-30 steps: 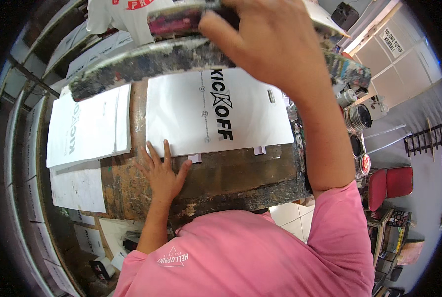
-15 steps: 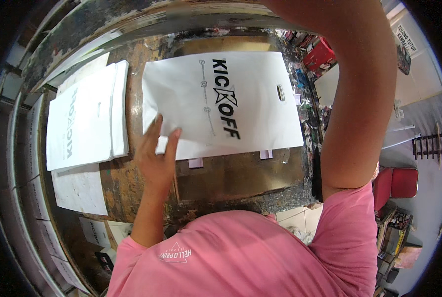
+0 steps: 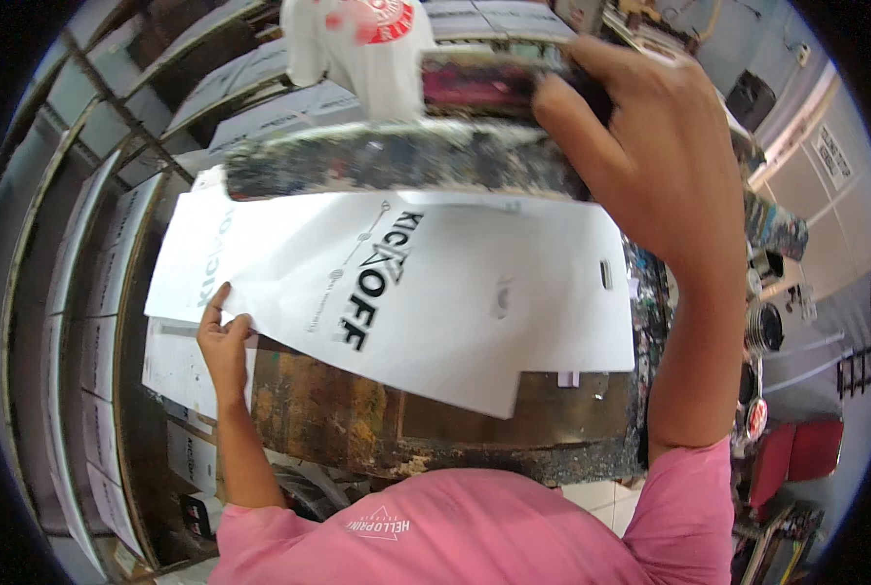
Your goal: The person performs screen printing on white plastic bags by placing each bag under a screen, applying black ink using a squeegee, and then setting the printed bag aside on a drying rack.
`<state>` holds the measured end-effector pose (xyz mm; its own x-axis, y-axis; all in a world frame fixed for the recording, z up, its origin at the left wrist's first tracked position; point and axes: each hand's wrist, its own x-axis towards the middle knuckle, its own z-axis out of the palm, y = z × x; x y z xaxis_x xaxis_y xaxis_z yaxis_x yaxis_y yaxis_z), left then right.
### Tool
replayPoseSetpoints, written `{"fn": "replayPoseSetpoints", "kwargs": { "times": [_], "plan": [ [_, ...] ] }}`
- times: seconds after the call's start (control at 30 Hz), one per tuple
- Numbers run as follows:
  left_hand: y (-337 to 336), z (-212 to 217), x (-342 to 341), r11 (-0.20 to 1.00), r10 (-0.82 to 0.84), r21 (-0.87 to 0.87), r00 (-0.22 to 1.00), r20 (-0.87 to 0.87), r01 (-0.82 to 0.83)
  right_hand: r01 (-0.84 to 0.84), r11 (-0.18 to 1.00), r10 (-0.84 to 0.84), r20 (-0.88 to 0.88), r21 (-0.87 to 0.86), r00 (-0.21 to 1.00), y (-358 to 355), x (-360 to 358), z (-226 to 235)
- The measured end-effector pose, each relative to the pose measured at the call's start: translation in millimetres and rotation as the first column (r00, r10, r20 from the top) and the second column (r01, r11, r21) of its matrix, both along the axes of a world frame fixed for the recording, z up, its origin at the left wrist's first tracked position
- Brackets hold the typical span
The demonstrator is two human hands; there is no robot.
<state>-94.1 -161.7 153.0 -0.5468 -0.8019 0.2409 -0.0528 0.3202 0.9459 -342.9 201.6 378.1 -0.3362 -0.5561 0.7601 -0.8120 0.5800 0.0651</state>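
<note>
My left hand point(image 3: 225, 343) pinches the left edge of a white plastic bag point(image 3: 445, 341) with black lettering. The bag slants leftward and its near corner hangs toward the table's front edge. Beneath it, at the right, lies another white bag point(image 3: 582, 302) with a slot handle. A stack of printed white bags point(image 3: 180, 258) is by my left fingers. My right hand point(image 3: 650, 156), raised at the upper right, curls around the end of a dark, red-stained bar point(image 3: 479, 83); its exact kind is unclear. Just nearer, an ink-crusted frame edge point(image 3: 406, 161) stretches above the bags.
The worn, stained table point(image 3: 328, 400) carries a small paper tab point(image 3: 568, 378) by the lower bag. Racks holding white bags point(image 3: 114, 273) line the left and far side. A white T-shirt point(image 3: 357, 58) with a red print shows beyond. A red chair point(image 3: 796, 463) stands at right.
My left hand has taken hold of the printed bag and drawn it leftward, turning it and uncovering another bag. My right hand has come into view, and the frame edge looks nearer over the table.
</note>
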Motion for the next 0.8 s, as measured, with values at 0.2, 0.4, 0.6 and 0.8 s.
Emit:
{"fn": "replayPoseSetpoints", "kwargs": {
  "times": [0.2, 0.4, 0.6, 0.8],
  "plan": [
    [-156, -8, 32, 0.995, 0.064, -0.082, 0.982, 0.179, -0.05, 0.009, 0.999, -0.006, 0.085, -0.035, 0.996, -5, 14, -2],
    [-251, -9, 31, 0.611, 0.536, -0.777, 0.802, 0.262, -0.154, 0.018, 0.999, -0.014, 0.115, -0.038, 0.993, -7, 32, 9],
    [144, 52, -13, 0.457, -0.701, 0.221, 0.502, -0.507, 0.862, 0.105, 0.98, -0.133, 0.163, 0.171, 0.978, 14, 63, -54],
    [196, -31, 43, 0.196, -0.238, 0.826, 0.843, -0.482, 0.528, -0.253, 0.857, -0.043, 0.551, 0.45, 0.833, 57, 114, -163]
  ]
}}
